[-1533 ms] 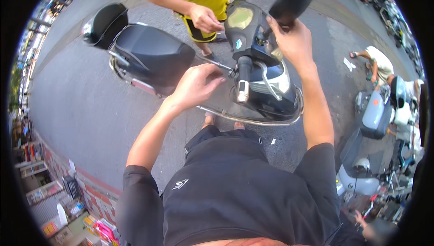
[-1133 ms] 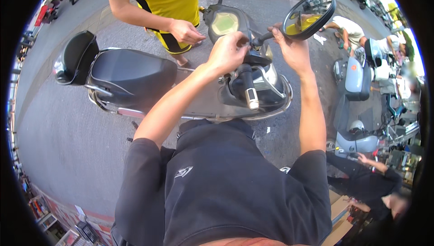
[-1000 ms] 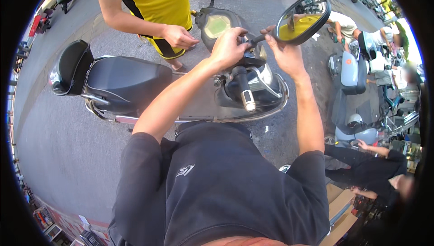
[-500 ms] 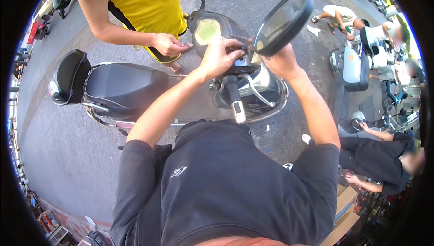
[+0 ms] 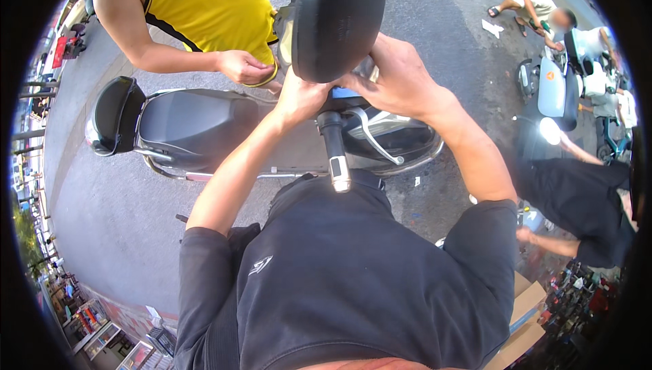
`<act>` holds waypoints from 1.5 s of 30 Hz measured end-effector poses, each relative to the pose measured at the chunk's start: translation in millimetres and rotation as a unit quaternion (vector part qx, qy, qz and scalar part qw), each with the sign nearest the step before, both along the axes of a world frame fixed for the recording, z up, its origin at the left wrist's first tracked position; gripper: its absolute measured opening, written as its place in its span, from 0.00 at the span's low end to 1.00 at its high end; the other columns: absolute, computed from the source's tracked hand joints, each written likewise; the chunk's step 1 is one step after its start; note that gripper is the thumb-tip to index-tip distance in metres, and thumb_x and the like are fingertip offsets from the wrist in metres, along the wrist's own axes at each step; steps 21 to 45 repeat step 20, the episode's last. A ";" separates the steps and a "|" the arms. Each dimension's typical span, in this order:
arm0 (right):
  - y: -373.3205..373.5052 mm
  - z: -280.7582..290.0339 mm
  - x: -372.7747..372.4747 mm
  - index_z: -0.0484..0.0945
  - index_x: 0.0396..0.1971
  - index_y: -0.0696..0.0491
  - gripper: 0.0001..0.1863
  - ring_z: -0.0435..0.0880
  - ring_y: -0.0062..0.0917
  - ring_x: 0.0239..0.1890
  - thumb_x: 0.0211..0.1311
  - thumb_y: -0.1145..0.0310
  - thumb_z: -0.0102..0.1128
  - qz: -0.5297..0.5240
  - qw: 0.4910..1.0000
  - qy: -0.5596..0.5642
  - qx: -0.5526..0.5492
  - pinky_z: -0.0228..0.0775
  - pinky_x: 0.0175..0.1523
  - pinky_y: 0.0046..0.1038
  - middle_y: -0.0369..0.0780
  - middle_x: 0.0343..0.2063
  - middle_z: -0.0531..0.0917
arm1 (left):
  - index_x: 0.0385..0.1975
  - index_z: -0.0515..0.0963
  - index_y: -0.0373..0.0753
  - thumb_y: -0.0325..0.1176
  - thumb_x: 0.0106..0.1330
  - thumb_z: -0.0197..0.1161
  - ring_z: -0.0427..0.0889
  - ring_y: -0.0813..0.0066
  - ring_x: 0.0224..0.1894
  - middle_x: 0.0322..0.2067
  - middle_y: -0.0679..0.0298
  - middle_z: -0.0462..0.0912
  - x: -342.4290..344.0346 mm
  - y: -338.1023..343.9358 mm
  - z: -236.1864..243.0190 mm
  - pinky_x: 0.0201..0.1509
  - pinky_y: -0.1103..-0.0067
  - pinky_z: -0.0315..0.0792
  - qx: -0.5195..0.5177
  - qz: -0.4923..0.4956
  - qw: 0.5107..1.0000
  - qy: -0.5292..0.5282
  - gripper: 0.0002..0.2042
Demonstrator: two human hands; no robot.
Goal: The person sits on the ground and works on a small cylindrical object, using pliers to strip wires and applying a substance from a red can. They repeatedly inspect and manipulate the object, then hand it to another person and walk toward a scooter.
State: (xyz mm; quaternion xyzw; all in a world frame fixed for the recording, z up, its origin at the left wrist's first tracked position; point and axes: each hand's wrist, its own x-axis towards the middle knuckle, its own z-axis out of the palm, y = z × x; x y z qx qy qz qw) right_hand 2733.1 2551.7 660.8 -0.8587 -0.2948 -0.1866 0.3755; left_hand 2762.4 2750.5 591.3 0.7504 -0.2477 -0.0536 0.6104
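A black rear-view mirror (image 5: 339, 20) stands over the scooter's handlebar, its dark back turned up at me. My right hand (image 5: 407, 84) is closed at the mirror's lower right edge, thumb bent in toward its base, some fingers behind the housing. At the lower left edge of the mirror is my left hand (image 5: 303, 100); its fingertips are hidden by the housing. Below both hands, the handlebar grip (image 5: 333, 142) points at me, with a silver brake lever (image 5: 373, 139) beside it. The scooter's dark seat (image 5: 193, 122) extends to the left.
A person in a yellow top (image 5: 210, 10) stands close beyond the scooter, holding a phone. The scooter's rear box (image 5: 117, 117) is at far left. On the right are another person in black (image 5: 577, 193), a parked scooter (image 5: 557, 95) and people around it. Cardboard (image 5: 526, 309) lies lower right.
The mirror has turned from glass side to back and shifted left. My right hand has moved left with it; my left hand has come lower. The person in yellow has drawn a hand back.
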 end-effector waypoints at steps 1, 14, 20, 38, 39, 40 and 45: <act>-3.0 2.7 0.0 0.77 0.48 0.54 0.24 0.87 0.42 0.38 0.60 0.56 0.75 0.024 0.999 0.035 0.019 0.79 0.41 0.36 0.43 0.35 0.86 | 0.46 0.81 0.31 0.26 0.70 0.66 0.85 0.73 0.39 0.37 0.60 0.87 0.2 -0.2 -1.6 0.42 0.76 0.79 0.009 0.005 1.000 -0.022 0.08; 6.6 -4.0 25.9 0.81 0.46 0.55 0.22 0.89 0.37 0.30 0.60 0.57 0.75 0.041 0.999 -0.005 -0.003 0.80 0.35 0.32 0.45 0.28 0.87 | 0.44 0.84 0.32 0.27 0.72 0.63 0.81 0.84 0.39 0.36 0.65 0.87 -8.8 1.9 0.2 0.42 0.81 0.76 0.049 0.029 0.997 0.047 0.07; 9.6 2.1 17.9 0.82 0.46 0.52 0.22 0.91 0.38 0.35 0.62 0.52 0.73 0.027 0.999 0.029 0.020 0.82 0.41 0.34 0.46 0.31 0.88 | 0.43 0.84 0.35 0.30 0.68 0.68 0.85 0.57 0.42 0.37 0.60 0.86 -1.2 3.2 -0.8 0.49 0.67 0.78 0.100 0.023 0.993 -0.065 0.08; 9.6 2.1 17.9 0.82 0.46 0.52 0.22 0.91 0.38 0.35 0.62 0.52 0.73 0.027 0.999 0.029 0.020 0.82 0.41 0.34 0.46 0.31 0.88 | 0.43 0.84 0.35 0.30 0.68 0.68 0.85 0.57 0.42 0.37 0.60 0.86 -1.2 3.2 -0.8 0.49 0.67 0.78 0.100 0.023 0.993 -0.065 0.08; 9.6 2.1 17.9 0.82 0.46 0.52 0.22 0.91 0.38 0.35 0.62 0.52 0.73 0.027 0.999 0.029 0.020 0.82 0.41 0.34 0.46 0.31 0.88 | 0.43 0.84 0.35 0.30 0.68 0.68 0.85 0.57 0.42 0.37 0.60 0.86 -1.2 3.2 -0.8 0.49 0.67 0.78 0.100 0.023 0.993 -0.065 0.08; 9.6 2.1 17.9 0.82 0.46 0.52 0.22 0.91 0.38 0.35 0.62 0.52 0.73 0.027 0.999 0.029 0.020 0.82 0.41 0.34 0.46 0.31 0.88 | 0.43 0.84 0.35 0.30 0.68 0.68 0.85 0.57 0.42 0.37 0.60 0.86 -1.2 3.2 -0.8 0.49 0.67 0.78 0.100 0.023 0.993 -0.065 0.08; 9.6 2.1 17.9 0.82 0.46 0.52 0.22 0.91 0.38 0.35 0.62 0.52 0.73 0.027 0.999 0.029 0.020 0.82 0.41 0.34 0.46 0.31 0.88 | 0.43 0.84 0.35 0.30 0.68 0.68 0.85 0.57 0.42 0.37 0.60 0.86 -1.2 3.2 -0.8 0.49 0.67 0.78 0.100 0.023 0.993 -0.065 0.08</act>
